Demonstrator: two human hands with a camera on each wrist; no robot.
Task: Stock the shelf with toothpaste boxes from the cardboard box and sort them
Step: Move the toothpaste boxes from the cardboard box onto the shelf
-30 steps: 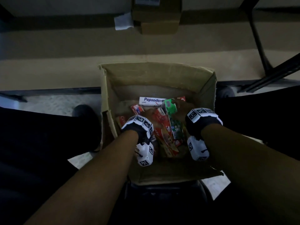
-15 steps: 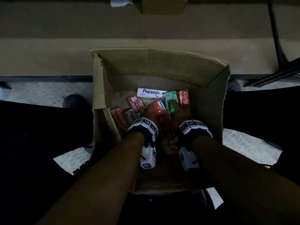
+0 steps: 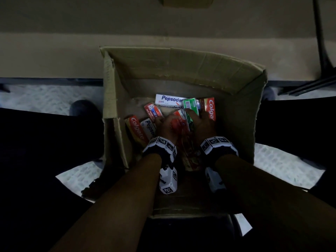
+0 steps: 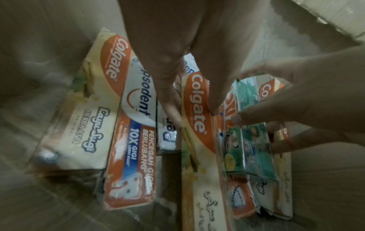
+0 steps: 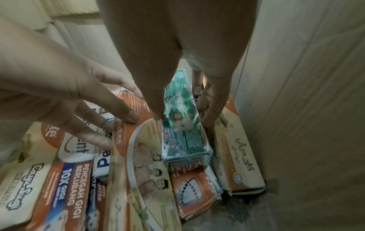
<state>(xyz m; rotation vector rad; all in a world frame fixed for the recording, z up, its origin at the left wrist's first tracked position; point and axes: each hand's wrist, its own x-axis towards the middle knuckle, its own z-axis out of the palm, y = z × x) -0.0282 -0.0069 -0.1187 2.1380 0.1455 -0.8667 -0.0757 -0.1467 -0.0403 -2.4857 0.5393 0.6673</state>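
An open cardboard box (image 3: 181,70) stands between my legs with several toothpaste boxes lying in it. My left hand (image 3: 167,124) reaches down inside; its thumb and fingers straddle a long red Colgate box (image 4: 197,100) and grip its sides. Beside it my right hand (image 3: 201,124) pinches a green toothpaste box (image 3: 190,106), thumb on one side and fingers on the other, as the right wrist view of the green box (image 5: 185,140) shows. A white Pepsodent box (image 3: 169,100) lies beyond the hands. Another Colgate box (image 3: 136,130) lies at the left, and a third (image 3: 211,110) at the right wall.
The carton's walls stand high around both hands, with the right wall (image 5: 306,109) close to my right fingers. A beige ledge (image 3: 72,51) runs beyond the carton, with a black metal frame (image 3: 321,42) at the far right. A dark shoe (image 3: 81,108) rests on the floor at the left.
Both hands have gone deeper into the carton. The green box has come down with my right hand among the other boxes, and my left hand has closed round the Colgate box.
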